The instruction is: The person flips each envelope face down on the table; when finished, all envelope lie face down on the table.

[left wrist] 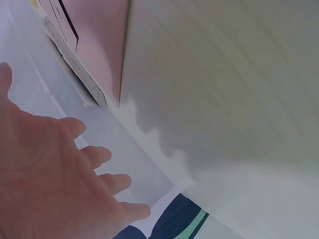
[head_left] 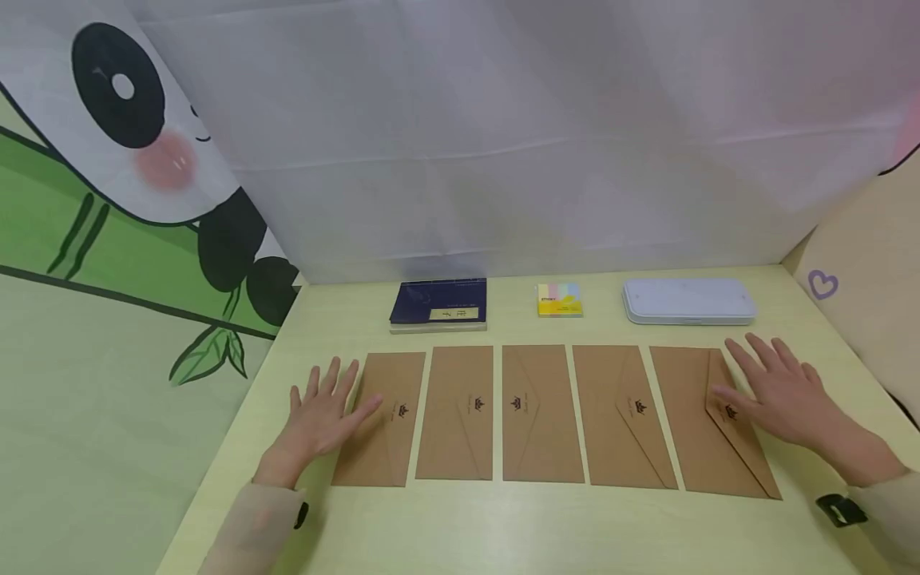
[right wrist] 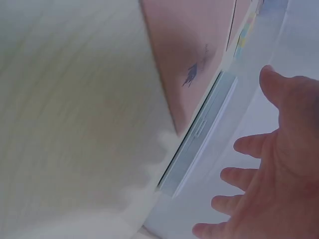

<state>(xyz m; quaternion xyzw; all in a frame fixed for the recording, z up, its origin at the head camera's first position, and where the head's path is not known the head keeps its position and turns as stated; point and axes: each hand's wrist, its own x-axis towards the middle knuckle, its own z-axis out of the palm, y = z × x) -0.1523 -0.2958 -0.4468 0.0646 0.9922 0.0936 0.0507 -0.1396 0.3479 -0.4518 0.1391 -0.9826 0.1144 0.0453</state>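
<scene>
Several brown kraft envelopes lie side by side in a row, each with a flap and a small dark crown print. My left hand point(head_left: 319, 419) is spread with straight fingers at the leftmost envelope point(head_left: 377, 459), its thumb overlapping it in the head view. At the other end, my right hand point(head_left: 791, 395) is likewise spread, thumb over the flap of the rightmost envelope point(head_left: 683, 415). Between them lies the middle envelope point(head_left: 553, 439), its crown nearer its left edge. Both wrist views show the palms with nothing held, the left palm point(left wrist: 55, 174) and the right palm point(right wrist: 289, 174).
Behind the row, on the pale wooden table point(head_left: 503, 527), lie a dark blue book point(head_left: 431, 299), a pack of sticky notes point(head_left: 560, 300) and a white flat case point(head_left: 688, 300). A white cloth point(head_left: 503, 160) hangs along the back edge, with a printed cloth at left.
</scene>
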